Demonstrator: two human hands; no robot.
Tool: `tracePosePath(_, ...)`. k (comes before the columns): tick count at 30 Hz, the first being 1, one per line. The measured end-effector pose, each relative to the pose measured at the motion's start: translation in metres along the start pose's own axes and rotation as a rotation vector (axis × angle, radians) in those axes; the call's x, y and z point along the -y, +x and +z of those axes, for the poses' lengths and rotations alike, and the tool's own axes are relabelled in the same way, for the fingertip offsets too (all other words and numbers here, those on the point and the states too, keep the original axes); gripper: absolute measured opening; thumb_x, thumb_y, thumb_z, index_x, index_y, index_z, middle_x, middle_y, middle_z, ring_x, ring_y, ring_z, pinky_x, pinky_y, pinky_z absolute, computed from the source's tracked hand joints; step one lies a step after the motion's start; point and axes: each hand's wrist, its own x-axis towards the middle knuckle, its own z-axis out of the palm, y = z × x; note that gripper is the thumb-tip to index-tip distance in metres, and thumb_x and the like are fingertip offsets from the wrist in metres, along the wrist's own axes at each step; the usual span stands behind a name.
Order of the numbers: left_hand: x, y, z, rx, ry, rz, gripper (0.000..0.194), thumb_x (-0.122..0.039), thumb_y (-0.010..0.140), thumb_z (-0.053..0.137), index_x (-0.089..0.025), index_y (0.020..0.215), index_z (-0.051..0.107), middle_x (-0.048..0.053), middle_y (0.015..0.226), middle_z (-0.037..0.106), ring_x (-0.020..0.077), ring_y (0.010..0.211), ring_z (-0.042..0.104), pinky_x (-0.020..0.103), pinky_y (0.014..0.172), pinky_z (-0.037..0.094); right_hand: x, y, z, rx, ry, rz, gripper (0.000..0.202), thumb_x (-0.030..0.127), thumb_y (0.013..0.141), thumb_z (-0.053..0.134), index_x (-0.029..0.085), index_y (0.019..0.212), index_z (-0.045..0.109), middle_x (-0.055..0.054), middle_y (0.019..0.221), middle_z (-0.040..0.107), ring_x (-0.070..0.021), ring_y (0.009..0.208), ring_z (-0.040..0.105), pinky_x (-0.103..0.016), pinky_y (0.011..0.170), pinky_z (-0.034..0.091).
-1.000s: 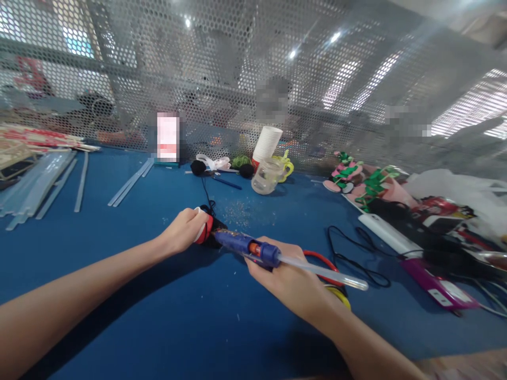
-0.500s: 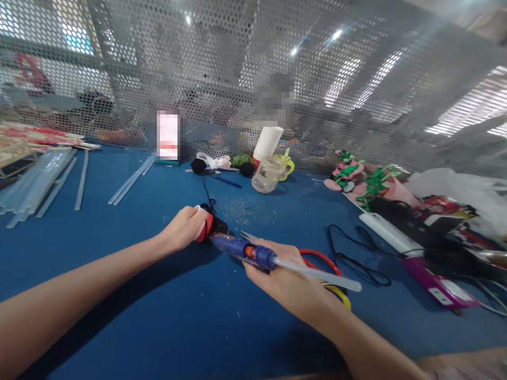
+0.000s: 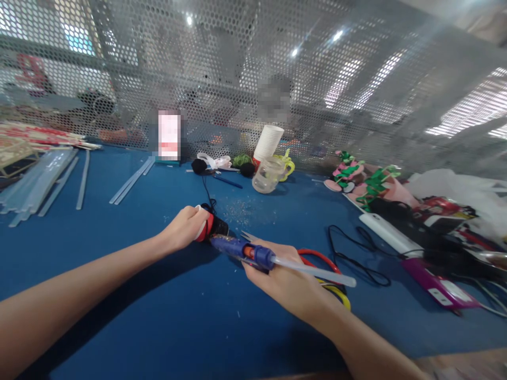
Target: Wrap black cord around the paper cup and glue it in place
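My left hand (image 3: 182, 228) is closed around a red and white cup-like piece (image 3: 205, 226) whose right end is wrapped in black yarn (image 3: 219, 227). A black strand runs from it back to a black yarn ball (image 3: 198, 167). My right hand (image 3: 283, 269) grips a blue glue gun (image 3: 237, 249), its nozzle at the lower edge of the black-wrapped end; whether they touch is hard to tell. A clear glue stick (image 3: 317, 270) juts from the gun's rear. Beneath my right hand lie scissors with red handles (image 3: 322, 258), and a yellow handle (image 3: 341, 296) shows beside them.
Glue sticks (image 3: 43, 179) lie at the left. A phone (image 3: 169, 134), clear jar (image 3: 266, 177) and stacked white cups (image 3: 269, 141) stand at the back. On the right are artificial flowers (image 3: 376, 184), a black cable (image 3: 356, 269) and a purple-white power strip (image 3: 439, 285).
The rear end of the glue stick has shifted slightly left and up. Both hands stay in nearly the same place with the same holds.
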Motion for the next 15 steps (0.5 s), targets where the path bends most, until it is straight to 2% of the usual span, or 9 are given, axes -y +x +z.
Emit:
tracePosePath(6,0.002,0.001,-0.001,0.019,-0.013,0.010,0.030,-0.034,0.070,0.035,-0.017,0.046,0.037,-0.005,0.040,0.030,0.0077,0.039,0.027,0.021,0.039,0.021,-0.006,0.004,-0.001,-0.164,0.043,0.009,0.017,0.020,0.069,0.048,0.018,0.053,0.044,0.003,0.048,0.047,-0.0094,0.044,0.041,-0.022,0.046,0.035)
tracePosePath(9,0.001,0.000,-0.002,0.028,0.011,0.030,0.030,-0.033,0.070,0.035,-0.017,0.044,0.036,-0.005,0.039,0.028,0.0080,0.039,0.027,0.021,0.039,0.020,-0.009,0.004,-0.002,-0.131,0.134,0.080,0.020,0.023,0.069,0.048,0.018,0.050,0.047,0.005,0.039,0.042,-0.0085,0.036,0.040,-0.021,0.039,0.034)
tracePosePath(12,-0.002,-0.001,-0.002,0.031,0.022,0.039,0.031,-0.031,0.070,0.033,-0.017,0.043,0.034,-0.005,0.038,0.028,0.0083,0.039,0.027,0.022,0.040,0.021,-0.010,0.005,-0.005,-0.115,0.316,0.193,0.018,0.027,0.070,0.049,0.016,0.057,0.053,0.005,0.038,0.044,-0.0083,0.034,0.042,-0.020,0.034,0.035)
tracePosePath(15,-0.005,-0.002,-0.002,0.014,0.058,0.025,0.031,-0.030,0.071,0.032,-0.018,0.042,0.031,-0.005,0.038,0.028,0.0083,0.039,0.027,0.022,0.041,0.021,-0.014,0.009,-0.008,-0.116,0.459,0.275,0.020,0.031,0.069,0.051,0.014,0.059,0.053,0.005,0.036,0.043,-0.0075,0.031,0.041,-0.019,0.034,0.036)
